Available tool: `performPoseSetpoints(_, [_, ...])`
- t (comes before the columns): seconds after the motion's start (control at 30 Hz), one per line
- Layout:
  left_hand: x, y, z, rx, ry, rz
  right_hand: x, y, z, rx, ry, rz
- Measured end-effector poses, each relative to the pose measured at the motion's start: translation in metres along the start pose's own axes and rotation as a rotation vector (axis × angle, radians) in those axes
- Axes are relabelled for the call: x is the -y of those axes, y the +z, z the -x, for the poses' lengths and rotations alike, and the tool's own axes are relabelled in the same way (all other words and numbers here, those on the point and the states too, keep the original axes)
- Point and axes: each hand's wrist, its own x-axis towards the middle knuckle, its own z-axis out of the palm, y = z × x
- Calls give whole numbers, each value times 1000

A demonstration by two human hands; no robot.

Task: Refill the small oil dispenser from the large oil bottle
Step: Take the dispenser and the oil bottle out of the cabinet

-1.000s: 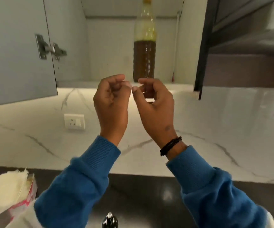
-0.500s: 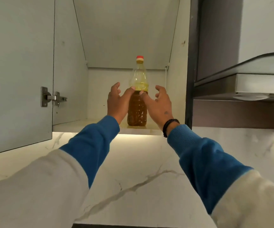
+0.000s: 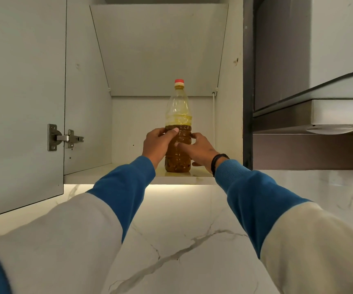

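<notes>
The large oil bottle [image 3: 178, 115] stands upright on the shelf of an open wall cabinet [image 3: 129, 177]. It is clear plastic with a red cap and holds brown oil to about half its height. My left hand [image 3: 157, 143] grips its left side, thumb across the front at the oil line. My right hand [image 3: 199, 148] grips its right side, with the thumb on the bottle's front. Both arms reach up in blue and white sleeves. The small oil dispenser is not in view.
The cabinet door [image 3: 20, 102] hangs open at the left with a metal hinge [image 3: 64, 137]. A range hood [image 3: 320, 115] juts out at the right. Marble backsplash [image 3: 182, 240] fills the wall below the lit cabinet underside.
Both hands have closed in from beside the bottle and now grip it. The view has tilted up since a second ago, so the counter is out of sight.
</notes>
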Motion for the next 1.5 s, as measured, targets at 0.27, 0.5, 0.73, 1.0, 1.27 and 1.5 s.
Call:
performPoseSetpoints(0.27, [-2, -15, 8, -36, 69, -25, 6, -7, 6, 61, -56, 48])
performPoseSetpoints(0.5, [-25, -29, 47, -113, 163, -33, 27, -16, 45, 91, -136, 12])
performPoseSetpoints(0.73, [-58, -45, 99, -206, 289, -131, 53, -27, 103, 93, -225, -11])
performPoseSetpoints(1.0, [-65, -57, 179, -206, 244, -62, 50, -29, 184, 74, -240, 12])
performPoseSetpoints(1.27, [-22, -59, 253, -140, 90, 7, -1, -14, 249, 112, -209, 81])
performPoseSetpoints(1.5, [29, -53, 298, 4, -91, 43, -62, 3, 284, 172, -120, 104])
